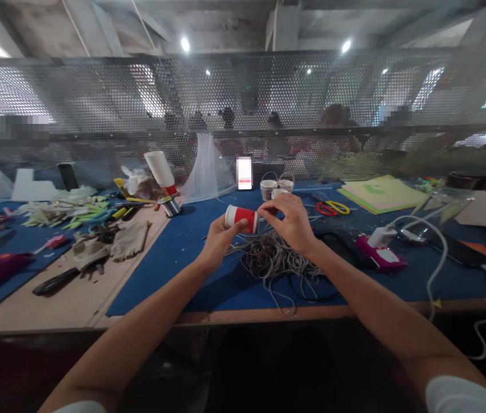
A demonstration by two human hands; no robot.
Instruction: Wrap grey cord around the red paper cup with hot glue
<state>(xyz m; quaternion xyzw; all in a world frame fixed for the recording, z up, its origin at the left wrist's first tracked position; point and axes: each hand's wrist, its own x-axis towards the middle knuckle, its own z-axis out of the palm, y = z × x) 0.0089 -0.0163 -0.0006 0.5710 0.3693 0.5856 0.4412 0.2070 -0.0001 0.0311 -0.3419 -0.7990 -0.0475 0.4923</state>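
My left hand [217,242] grips a red and white paper cup [243,215], tipped on its side above the blue table top [174,258]. Thumb and fingers wrap around the cup's near side. At the cup's right end, my right hand [293,222] is closed in a pinch. Whatever lies between those fingertips is too small to make out. Below both hands sits a tangled heap of grey cord [272,258], with loose strands trailing toward the table's front edge. Small white cups with cord handles [269,189] stand just beyond my right hand.
Scissors [332,207], paper sheets [383,192] and a purple power strip [381,254] lie to the right. Leftward are stacked paper cups [159,171], a wire spool [169,206] and gloves [128,240]. A lit phone [244,173] stands before the perforated metal screen [243,97].
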